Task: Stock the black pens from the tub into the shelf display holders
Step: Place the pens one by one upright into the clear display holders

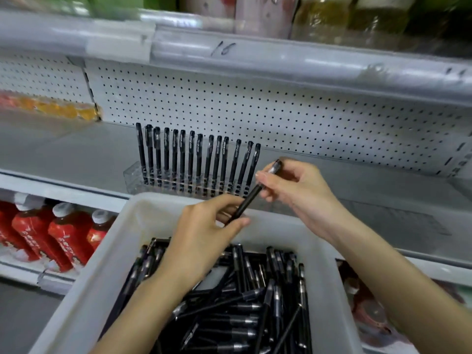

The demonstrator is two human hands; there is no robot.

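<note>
One black pen [251,194] slants between both hands above the far rim of the white tub [84,284]. My left hand [204,226] pinches its lower end, and my right hand [293,185] pinches the upper end near the cap. The tub holds a loose heap of black pens [245,310]. On the shelf behind, a clear display holder [135,178] carries a row of several upright black pens [194,159]. The held pen is just right of the row's last pen.
A perforated white back panel [255,108] rises behind the grey shelf [71,154]. Red bottles [51,233] lie on the lower shelf at the left, and more red items [365,302] show right of the tub. An upper shelf edge [281,60] overhangs the holder.
</note>
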